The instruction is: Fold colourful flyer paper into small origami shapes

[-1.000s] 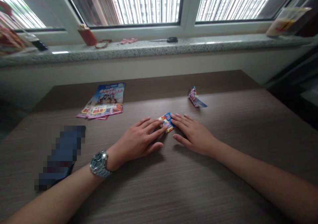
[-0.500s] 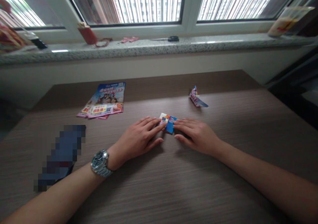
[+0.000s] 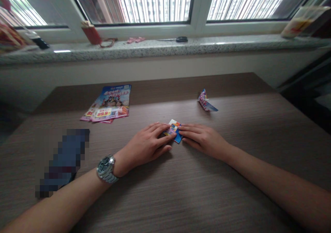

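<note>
A small folded piece of colourful paper (image 3: 174,130) lies flat on the wooden table (image 3: 155,198), between my two hands. My left hand (image 3: 147,143), with a watch on the wrist, rests its outstretched fingers on the paper's left side. From the right, my right hand (image 3: 204,138) touches the paper's right edge with extended fingertips. Both hands are palm down, and neither grips the paper. Part of it is hidden under the fingers.
Printed flyers (image 3: 111,103) lie at the back left. A folded paper shape (image 3: 206,102) stands at the back right. A blurred-out dark blue object (image 3: 67,155) is beside my left forearm. Scissors (image 3: 181,39) and a red container (image 3: 91,33) are on the windowsill (image 3: 144,52).
The small paper has turned a little and shifted slightly toward me. My fingers have moved slightly over it, and my right thumb has drawn in toward the fingers.
</note>
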The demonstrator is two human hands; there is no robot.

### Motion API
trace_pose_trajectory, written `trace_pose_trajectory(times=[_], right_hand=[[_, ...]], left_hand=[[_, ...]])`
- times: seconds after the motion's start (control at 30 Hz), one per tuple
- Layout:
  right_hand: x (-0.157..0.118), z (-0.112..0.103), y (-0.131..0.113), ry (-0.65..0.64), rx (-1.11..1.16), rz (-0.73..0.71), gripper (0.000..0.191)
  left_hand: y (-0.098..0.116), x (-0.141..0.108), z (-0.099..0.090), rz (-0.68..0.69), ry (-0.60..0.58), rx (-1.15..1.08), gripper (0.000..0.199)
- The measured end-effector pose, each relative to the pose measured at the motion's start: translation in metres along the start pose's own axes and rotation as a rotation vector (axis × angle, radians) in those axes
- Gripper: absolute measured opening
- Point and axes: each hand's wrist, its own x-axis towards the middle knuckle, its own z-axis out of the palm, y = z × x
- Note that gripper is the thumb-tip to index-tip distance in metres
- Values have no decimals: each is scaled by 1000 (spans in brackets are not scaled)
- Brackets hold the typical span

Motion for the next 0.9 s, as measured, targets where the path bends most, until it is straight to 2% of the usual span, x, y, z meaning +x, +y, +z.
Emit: trace_pose_trajectory(times=[0.17, 0.67, 0.9], right_hand=[[-1, 1, 2, -25, 13, 10, 31], [4, 0, -1, -8, 73, -21, 27], [6, -1, -2, 9, 108, -10, 26]], left_hand=[[2, 3, 1, 23, 4, -17, 45], [1, 5, 5, -18, 90, -5, 27], [1, 5, 3, -16, 109, -13, 25]])
